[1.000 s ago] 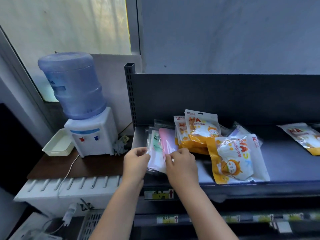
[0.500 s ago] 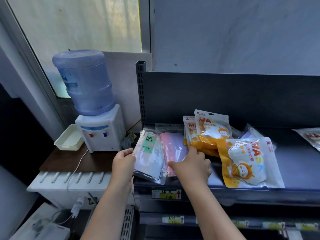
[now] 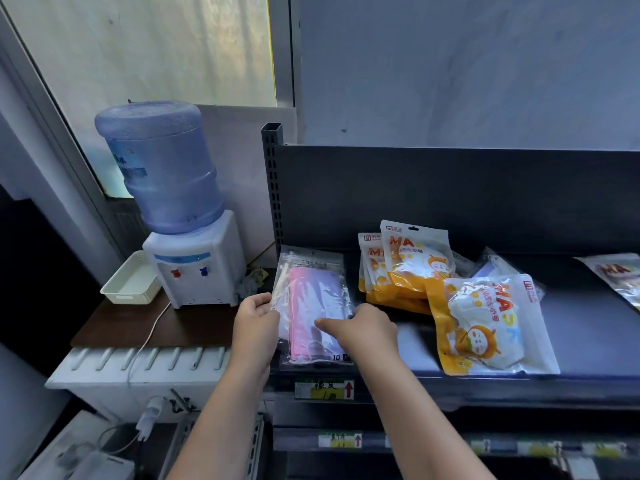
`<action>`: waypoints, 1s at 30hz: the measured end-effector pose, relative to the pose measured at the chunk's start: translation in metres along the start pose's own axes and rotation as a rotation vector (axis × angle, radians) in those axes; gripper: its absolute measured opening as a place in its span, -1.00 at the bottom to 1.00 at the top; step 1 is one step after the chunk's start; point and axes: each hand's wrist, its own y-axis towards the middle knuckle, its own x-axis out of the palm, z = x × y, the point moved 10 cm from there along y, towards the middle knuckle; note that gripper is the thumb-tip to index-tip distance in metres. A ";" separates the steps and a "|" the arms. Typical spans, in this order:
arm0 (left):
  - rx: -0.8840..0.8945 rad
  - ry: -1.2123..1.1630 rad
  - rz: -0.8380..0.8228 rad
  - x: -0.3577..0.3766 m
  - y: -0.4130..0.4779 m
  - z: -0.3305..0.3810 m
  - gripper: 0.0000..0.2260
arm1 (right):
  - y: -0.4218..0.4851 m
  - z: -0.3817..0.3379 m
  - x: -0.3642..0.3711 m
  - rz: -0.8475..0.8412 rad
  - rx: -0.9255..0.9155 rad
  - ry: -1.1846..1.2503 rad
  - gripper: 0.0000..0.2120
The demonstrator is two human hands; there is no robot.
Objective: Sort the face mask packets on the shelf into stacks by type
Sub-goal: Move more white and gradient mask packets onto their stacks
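A clear packet of pink and purple masks (image 3: pixel 313 306) lies on top at the left end of the dark shelf (image 3: pixel 585 327). My left hand (image 3: pixel 256 323) grips its left edge, and my right hand (image 3: pixel 360 329) presses on its lower right part with fingers spread. To the right stands a pile of orange-and-white "MASK" packets (image 3: pixel 408 268), and one more orange packet (image 3: pixel 488 323) lies flat in front of it. A clear packet with purple masks (image 3: pixel 498 268) peeks out behind. Another orange packet (image 3: pixel 620 275) sits at the far right edge.
A water dispenser (image 3: pixel 187 237) with a blue bottle stands on a brown side table (image 3: pixel 145 327) left of the shelf, beside a cream tray (image 3: pixel 130 282). The shelf's upright post (image 3: pixel 272 188) rises at the left end. Lower shelves carry price labels (image 3: pixel 325 389).
The green-label "FACE MASK" packet that my left hand held is no longer on top; the pink and purple packet now covers the stack. Both hands have shifted onto that packet.
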 end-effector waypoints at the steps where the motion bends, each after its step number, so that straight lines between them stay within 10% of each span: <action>1: 0.013 -0.001 0.001 0.001 -0.001 0.002 -0.69 | 0.000 0.000 0.002 -0.001 0.004 0.000 -0.24; 15: -0.100 -0.347 -0.015 0.003 0.001 -0.006 -0.80 | 0.004 -0.002 -0.024 -0.065 -0.052 0.781 -0.70; 30: -0.061 -0.639 -0.227 0.079 -0.031 0.042 -0.72 | 0.020 0.077 -0.176 0.408 -0.175 0.887 -0.79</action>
